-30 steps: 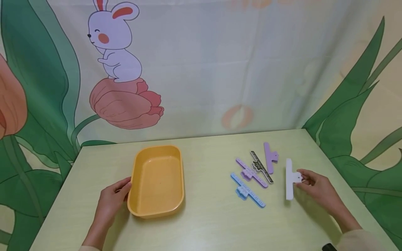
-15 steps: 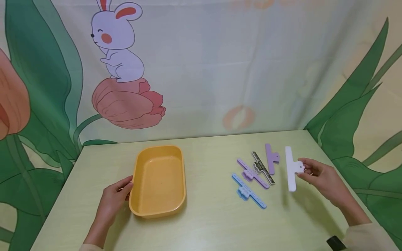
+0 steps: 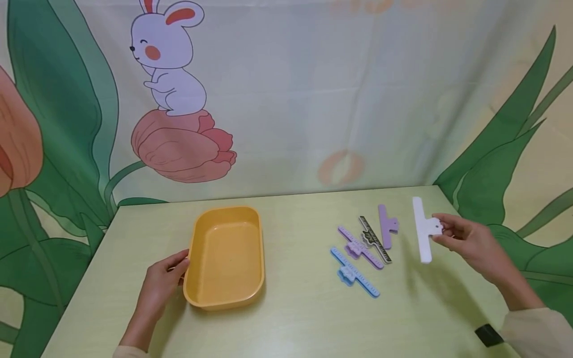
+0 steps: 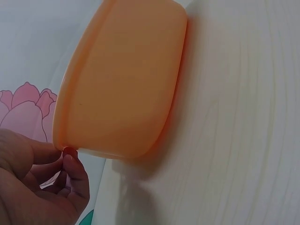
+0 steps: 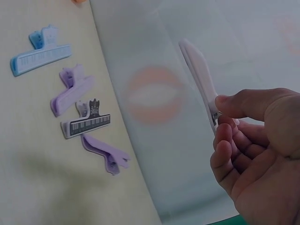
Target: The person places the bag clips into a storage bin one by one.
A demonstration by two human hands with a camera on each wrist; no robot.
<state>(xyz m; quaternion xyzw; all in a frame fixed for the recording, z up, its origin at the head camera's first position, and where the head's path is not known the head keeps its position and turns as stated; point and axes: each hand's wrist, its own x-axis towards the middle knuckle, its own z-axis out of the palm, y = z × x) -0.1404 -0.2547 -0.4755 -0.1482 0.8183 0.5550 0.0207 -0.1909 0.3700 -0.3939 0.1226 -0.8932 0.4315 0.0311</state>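
At the right of a pale table (image 3: 304, 318), a white clip (image 3: 422, 231) pinched by its short handle between the thumb and fingers of the right hand (image 3: 472, 246). Held clear of the tabletop, with a soft shadow below. Long bar of the clip to the left of the fingertips, running away from the person, far end tipped slightly left; seen nearly edge-on in the right wrist view.

Well apart, at the left of the table, the left hand (image 3: 162, 282) pinching the left rim of a yellow tray (image 3: 225, 263), thumb and fingers on the edge. Rectangular tray with rounded corners, right beside that hand and far from the white clip.

Between tray and right hand, nearer the right hand, a loose group of four more clips on the table, out of either hand's grasp: plain purple clip (image 3: 384, 226) closest to the white one, then black-and-white clip (image 3: 374, 239), lilac clip (image 3: 360, 247) with ruler-like marks and blue clip (image 3: 355, 272) nearest the person. Hard to tell whether the middle two touch.

Behind the table, a pale curtain (image 3: 277, 99) printed with a white rabbit (image 3: 174, 89) on a pink flower. Cream sleeve (image 3: 537, 328) on the right arm.
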